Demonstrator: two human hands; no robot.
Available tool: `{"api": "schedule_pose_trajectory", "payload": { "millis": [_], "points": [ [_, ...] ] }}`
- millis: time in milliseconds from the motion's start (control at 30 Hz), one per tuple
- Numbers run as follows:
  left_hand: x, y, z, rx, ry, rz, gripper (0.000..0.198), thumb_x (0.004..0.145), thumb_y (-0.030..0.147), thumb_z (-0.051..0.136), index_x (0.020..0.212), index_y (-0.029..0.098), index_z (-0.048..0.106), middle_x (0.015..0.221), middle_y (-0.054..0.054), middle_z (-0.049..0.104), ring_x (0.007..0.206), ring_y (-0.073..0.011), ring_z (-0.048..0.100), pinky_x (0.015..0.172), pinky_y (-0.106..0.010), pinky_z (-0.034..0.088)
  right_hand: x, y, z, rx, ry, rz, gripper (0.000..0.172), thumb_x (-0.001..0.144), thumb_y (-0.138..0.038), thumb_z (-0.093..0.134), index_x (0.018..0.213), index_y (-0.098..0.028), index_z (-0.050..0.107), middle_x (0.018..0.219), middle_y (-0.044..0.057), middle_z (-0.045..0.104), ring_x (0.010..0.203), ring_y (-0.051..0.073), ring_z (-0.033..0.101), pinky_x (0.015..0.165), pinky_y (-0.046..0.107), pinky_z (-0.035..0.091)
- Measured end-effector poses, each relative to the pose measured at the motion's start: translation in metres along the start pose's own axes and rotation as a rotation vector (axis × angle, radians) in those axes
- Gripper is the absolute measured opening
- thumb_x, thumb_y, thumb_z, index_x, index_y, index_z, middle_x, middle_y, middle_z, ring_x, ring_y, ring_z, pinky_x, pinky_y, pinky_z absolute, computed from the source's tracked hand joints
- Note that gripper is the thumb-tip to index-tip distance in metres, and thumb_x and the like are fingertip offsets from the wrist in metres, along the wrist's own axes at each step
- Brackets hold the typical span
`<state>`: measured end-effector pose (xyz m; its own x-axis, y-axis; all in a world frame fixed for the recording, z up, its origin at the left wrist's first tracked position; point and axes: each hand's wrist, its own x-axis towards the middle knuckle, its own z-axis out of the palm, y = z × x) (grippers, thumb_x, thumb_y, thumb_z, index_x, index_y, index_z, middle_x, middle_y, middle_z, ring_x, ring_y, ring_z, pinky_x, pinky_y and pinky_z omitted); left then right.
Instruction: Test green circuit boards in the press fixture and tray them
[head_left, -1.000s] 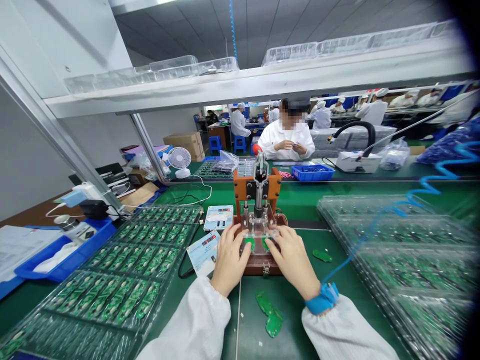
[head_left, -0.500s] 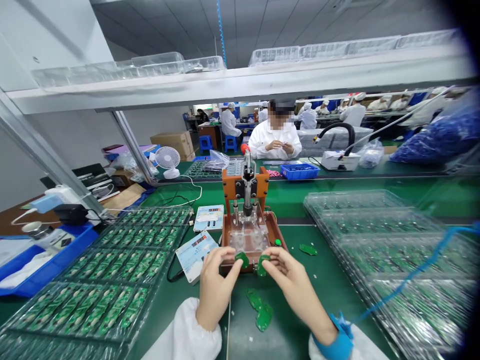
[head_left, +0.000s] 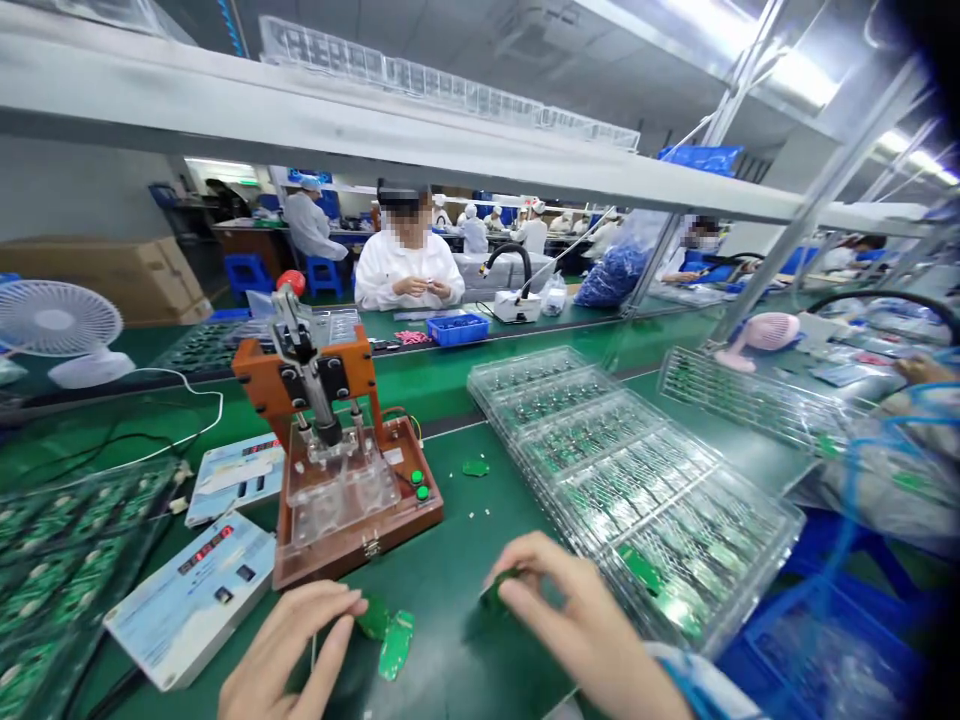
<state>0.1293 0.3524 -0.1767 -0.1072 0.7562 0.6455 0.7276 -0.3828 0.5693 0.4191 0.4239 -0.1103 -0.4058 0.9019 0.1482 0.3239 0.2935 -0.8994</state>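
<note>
My left hand [head_left: 289, 650] hovers low over the green mat with fingers curled, its fingertips touching a small green circuit board [head_left: 373, 617] that lies beside another green board [head_left: 396, 645]. My right hand [head_left: 574, 625] pinches a dark green board [head_left: 495, 590] just left of the clear tray [head_left: 637, 480] of boards. The brown test fixture [head_left: 341, 480] with its orange lever press stands behind both hands, nothing on its clear plate.
Two flat testers [head_left: 187, 595] [head_left: 236, 475] lie left of the fixture. A loose green board [head_left: 475, 467] lies on the mat. Clear trays [head_left: 750, 400] stretch right; a white fan [head_left: 56, 330] stands far left. A person in white sits across the belt.
Both hands lifted boards out of the fixture and drew back toward me. The view swung right, so the fixture now sits left of centre.
</note>
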Motion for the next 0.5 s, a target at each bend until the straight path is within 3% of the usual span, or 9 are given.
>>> {"api": "schedule_pose_trajectory", "payload": {
  "millis": [133,233,367,500],
  "points": [
    [-0.003,-0.006,0.000,0.024,-0.001,0.022,0.012,0.093,0.027,0.061,0.095,0.028,0.073,0.099,-0.002,0.073,0.093,-0.0203,0.072,0.076,-0.025,0.061,0.007,0.031,-0.085,-0.217,0.281,-0.010,0.025,0.096,-0.048,0.061,0.104,-0.024,0.065,0.095,0.004,0.071,0.086,0.022,0.068,0.076,0.035,0.055],
    [-0.002,-0.012,0.001,0.050,-0.039,0.101,0.012,0.093,0.025,0.061,0.098,0.027,0.072,0.098,-0.002,0.074,0.092,-0.0205,0.073,0.074,-0.024,0.062,0.017,0.054,-0.123,-0.314,0.287,0.076,0.037,0.095,-0.058,0.060,0.109,-0.023,0.064,0.083,0.003,0.067,0.074,0.023,0.065,0.063,0.034,0.053],
    [-0.001,-0.015,0.000,0.061,-0.049,0.124,0.013,0.094,0.023,0.060,0.100,0.026,0.071,0.100,-0.003,0.073,0.093,-0.0193,0.073,0.076,-0.022,0.062,0.018,0.068,-0.135,-0.357,0.116,0.176,0.039,0.096,-0.060,0.056,0.108,-0.024,0.066,0.061,-0.004,0.052,0.052,0.018,0.052,0.047,0.029,0.043],
    [-0.002,-0.014,0.000,0.050,-0.068,0.144,0.012,0.094,0.022,0.060,0.100,0.025,0.070,0.099,-0.002,0.073,0.093,-0.0181,0.072,0.078,-0.021,0.060,0.016,0.068,-0.135,-0.359,0.023,0.215,0.039,0.091,-0.060,0.061,0.104,-0.024,0.072,0.071,0.002,0.066,0.060,0.021,0.062,0.051,0.031,0.050]
  ]
}}
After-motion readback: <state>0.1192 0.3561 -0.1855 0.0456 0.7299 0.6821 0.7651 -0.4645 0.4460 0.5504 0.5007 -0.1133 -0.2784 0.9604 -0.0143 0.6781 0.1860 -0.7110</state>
